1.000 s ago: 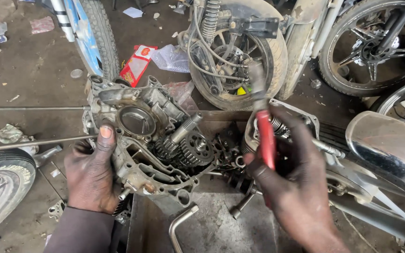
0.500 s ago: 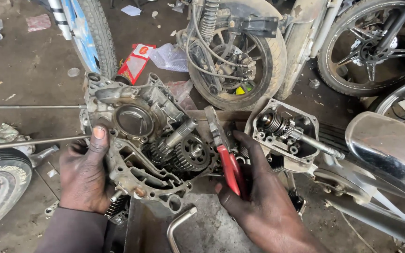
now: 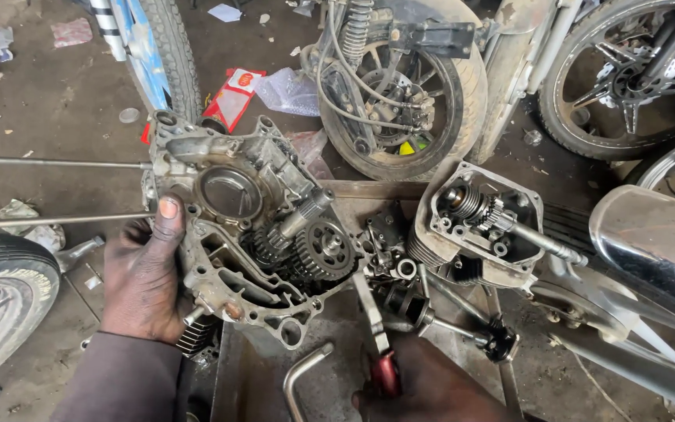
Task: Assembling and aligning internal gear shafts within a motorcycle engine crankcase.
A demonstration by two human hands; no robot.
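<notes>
Left hand [image 3: 144, 283] grips the engine case [image 3: 232, 227], thumb on its rim. Right hand [image 3: 431, 387] holds red-handled pliers [image 3: 376, 332], tips nr the gears [image 3: 323, 248].

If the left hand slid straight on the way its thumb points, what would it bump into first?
Probably the round dark opening in the grey metal engine case; the left hand already grips that case, though depth is unclear.

Grimy open crankcase [image 3: 236, 234], gears exposed, lies tilted; red-handled pliers [image 3: 376, 336] just right of it, tip toward gears.
</notes>
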